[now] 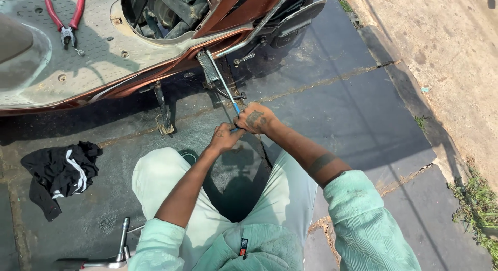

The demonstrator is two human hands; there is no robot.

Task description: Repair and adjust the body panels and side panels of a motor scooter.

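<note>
A blue-handled tool (234, 107) is gripped by both the right hand (255, 118) and, just below it, the left hand (225, 137), its shaft running up to the scooter (129, 68). Should the tip slip under a hard push, knuckles could be driven into the stand (162, 107) just left of them.

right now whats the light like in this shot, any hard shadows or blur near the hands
Head view: hard sunlight, with sharp dark shadows under the scooter and below the left hand on the pavement; right hand and the blue-handled tool are crisp, no motion blur; the concrete at upper right looks bright and washed; edges bend slightly, wide-lens style.
</note>
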